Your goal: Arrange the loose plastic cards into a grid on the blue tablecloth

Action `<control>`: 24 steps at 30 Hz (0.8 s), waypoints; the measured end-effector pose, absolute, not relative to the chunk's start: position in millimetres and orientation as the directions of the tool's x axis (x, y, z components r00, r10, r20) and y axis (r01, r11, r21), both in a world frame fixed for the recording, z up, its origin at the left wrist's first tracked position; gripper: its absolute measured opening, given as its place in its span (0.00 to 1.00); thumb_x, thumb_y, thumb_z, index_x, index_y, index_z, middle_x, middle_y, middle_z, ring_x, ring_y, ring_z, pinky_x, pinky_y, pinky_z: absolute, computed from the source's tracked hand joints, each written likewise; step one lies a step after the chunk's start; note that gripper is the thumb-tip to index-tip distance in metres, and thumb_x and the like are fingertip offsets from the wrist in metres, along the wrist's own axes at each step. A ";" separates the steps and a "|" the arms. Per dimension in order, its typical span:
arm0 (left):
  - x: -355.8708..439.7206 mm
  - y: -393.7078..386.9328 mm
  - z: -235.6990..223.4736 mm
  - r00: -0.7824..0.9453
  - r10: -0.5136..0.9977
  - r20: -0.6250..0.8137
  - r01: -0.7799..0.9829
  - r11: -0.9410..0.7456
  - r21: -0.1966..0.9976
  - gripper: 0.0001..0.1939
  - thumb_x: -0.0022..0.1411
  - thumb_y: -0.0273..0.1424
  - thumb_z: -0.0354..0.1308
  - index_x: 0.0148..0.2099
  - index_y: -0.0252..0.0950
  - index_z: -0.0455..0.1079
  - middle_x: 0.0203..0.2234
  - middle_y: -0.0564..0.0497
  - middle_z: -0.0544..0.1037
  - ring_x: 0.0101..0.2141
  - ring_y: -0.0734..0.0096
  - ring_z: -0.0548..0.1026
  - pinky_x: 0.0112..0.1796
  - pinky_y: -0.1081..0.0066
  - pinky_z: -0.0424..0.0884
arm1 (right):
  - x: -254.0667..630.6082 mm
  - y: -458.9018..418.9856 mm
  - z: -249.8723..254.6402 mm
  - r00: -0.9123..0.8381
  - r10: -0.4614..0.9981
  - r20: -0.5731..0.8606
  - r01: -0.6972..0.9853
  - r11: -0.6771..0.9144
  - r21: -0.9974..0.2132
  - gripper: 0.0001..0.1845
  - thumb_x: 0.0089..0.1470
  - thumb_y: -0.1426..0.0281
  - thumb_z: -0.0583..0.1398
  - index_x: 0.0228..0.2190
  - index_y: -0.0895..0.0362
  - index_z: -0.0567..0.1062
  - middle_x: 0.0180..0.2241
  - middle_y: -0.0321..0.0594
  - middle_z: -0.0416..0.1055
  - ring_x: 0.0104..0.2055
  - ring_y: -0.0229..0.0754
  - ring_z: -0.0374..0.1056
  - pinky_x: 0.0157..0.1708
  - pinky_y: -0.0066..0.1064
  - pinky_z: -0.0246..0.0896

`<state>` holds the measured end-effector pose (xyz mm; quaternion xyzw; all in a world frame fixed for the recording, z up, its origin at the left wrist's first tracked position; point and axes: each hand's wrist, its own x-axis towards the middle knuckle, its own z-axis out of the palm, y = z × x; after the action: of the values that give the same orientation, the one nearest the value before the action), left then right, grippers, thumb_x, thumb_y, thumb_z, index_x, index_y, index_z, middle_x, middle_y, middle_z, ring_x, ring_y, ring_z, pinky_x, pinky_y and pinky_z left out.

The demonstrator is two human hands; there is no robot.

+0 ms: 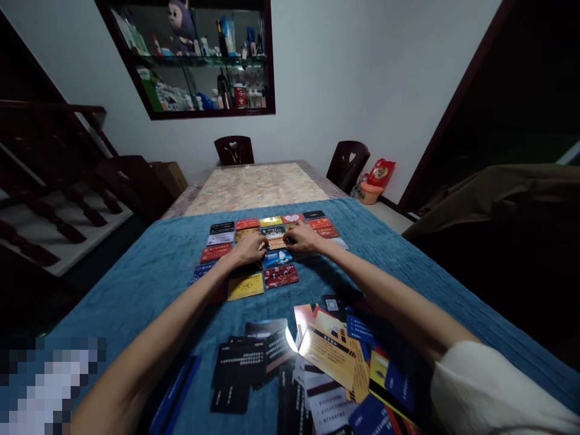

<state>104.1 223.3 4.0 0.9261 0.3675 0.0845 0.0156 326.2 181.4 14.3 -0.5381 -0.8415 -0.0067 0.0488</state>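
A grid of plastic cards lies on the blue tablecloth [136, 284]. At its middle is an orange-and-white VIP card [276, 242]. My left hand [250, 249] pinches this card's left edge, fingers curled, while my right hand [302, 237] has its fingertips on the right edge. Just below it sits a blue card [278, 258], then a red patterned card [281, 276]. Beside that one is a yellow card [245, 287]. My hands and wrists hide some neighbouring cards.
Nearer to me are a loose heap of mixed cards [333, 356] and several black cards [240, 362]. A blue strip-like object [174, 396] lies by my left forearm. Dark wooden chairs [348, 164] stand around the table's far part [263, 184]. A glass-shelved cabinet [203, 59] is set in the wall.
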 end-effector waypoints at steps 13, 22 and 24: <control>106.1 220.6 4.2 0.712 0.684 0.161 0.684 -0.727 0.061 0.13 0.59 0.29 0.55 0.42 0.36 0.79 0.42 0.43 0.78 0.47 0.57 0.73 0.50 0.61 0.69 | 324.0 177.4 17.0 -0.394 0.915 0.084 0.917 0.398 -0.028 0.14 0.56 0.66 0.60 0.43 0.53 0.81 0.50 0.46 0.74 0.53 0.56 0.61 0.43 0.37 0.55; 107.7 217.3 7.6 0.719 0.677 0.157 0.683 -0.730 0.023 0.13 0.58 0.29 0.55 0.42 0.36 0.78 0.41 0.43 0.78 0.47 0.54 0.72 0.51 0.59 0.68 | 321.9 172.9 21.2 -0.392 0.917 0.072 0.919 0.394 -0.014 0.14 0.57 0.66 0.59 0.43 0.52 0.81 0.50 0.46 0.74 0.54 0.58 0.59 0.43 0.39 0.55; 107.2 216.4 8.4 0.718 0.677 0.161 0.683 -0.730 0.020 0.13 0.58 0.30 0.55 0.42 0.37 0.78 0.41 0.43 0.78 0.47 0.54 0.72 0.51 0.59 0.67 | 322.9 171.0 22.2 -0.396 0.915 0.076 0.917 0.399 -0.014 0.15 0.58 0.65 0.58 0.44 0.52 0.80 0.51 0.46 0.73 0.54 0.57 0.59 0.43 0.39 0.55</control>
<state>107.2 216.4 8.4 0.9267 0.3668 0.0786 -0.0202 322.9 171.0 22.2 -0.5482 -0.8355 -0.0149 0.0355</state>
